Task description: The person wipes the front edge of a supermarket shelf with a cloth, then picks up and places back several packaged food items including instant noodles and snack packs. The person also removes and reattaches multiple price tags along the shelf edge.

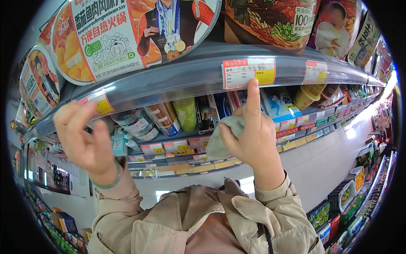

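My right hand [257,135] grips a grey-green cloth [219,143] under its curled fingers. Its index finger points upward, the tip at the lower edge of a red, white and yellow price label [238,74] on the shelf's edge strip [177,84]. Further left, my left hand [85,139] is raised, slightly blurred, with bent fingers apart and nothing seen in it. It partly covers another price label [103,106]. A green band [111,179] circles that wrist. Above the strip stand a large round self-heating hotpot package [108,44] and a bag of instant noodles [269,25].
On the lower shelf are a cylindrical container [163,117], a green bottle [184,114], a blue-and-white packet [280,103] and yellow cups [309,95]. Tiled floor [301,171] lies beneath. Fruit crates [344,195] line the right side, and goods shelves [54,219] the lower left.
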`<state>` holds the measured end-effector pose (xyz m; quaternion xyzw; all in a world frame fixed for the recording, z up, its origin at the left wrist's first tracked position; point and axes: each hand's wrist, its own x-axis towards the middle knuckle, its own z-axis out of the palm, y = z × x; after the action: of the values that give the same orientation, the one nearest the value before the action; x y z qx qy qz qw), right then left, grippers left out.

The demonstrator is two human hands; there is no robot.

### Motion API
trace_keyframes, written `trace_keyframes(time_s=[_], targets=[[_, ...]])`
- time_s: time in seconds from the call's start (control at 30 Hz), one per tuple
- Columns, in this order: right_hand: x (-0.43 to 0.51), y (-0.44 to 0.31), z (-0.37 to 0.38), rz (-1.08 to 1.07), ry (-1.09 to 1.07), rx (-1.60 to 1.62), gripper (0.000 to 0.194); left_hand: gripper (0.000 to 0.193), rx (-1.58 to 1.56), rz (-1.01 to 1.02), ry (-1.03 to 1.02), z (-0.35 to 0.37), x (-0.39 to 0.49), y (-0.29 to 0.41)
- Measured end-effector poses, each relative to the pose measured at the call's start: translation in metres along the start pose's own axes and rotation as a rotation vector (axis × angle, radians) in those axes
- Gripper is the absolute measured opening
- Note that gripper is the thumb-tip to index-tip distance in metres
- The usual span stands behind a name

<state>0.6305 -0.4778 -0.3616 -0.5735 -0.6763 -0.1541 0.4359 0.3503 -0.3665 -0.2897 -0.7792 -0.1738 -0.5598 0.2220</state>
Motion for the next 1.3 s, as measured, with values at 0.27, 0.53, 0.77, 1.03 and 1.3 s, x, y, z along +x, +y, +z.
trace_keyframes(time_s=[0.27,0.53,0.77,1.03,1.3], targets=[[0.003,0.009,-0.008,-0.091,-0.001,0.053,0.101,0.043,-0.167,0.129,-0.238,0.057,0.021,0.081],[0.006,0.022,-0.018,-0.170,-0.038,0.096,0.098,0.045,-0.072,0.019,-0.143,0.095,0.022,0.107],[0.008,0.027,-0.019,-0.202,-0.044,0.119,0.097,0.040,-0.062,-0.020,-0.099,0.101,0.018,0.110],[0.008,0.031,-0.024,-0.202,-0.100,0.131,0.100,0.040,-0.059,-0.039,-0.097,0.102,0.015,0.113],[0.006,0.031,-0.032,-0.148,-0.146,0.101,0.105,0.042,-0.075,-0.026,-0.106,0.101,0.015,0.111]])
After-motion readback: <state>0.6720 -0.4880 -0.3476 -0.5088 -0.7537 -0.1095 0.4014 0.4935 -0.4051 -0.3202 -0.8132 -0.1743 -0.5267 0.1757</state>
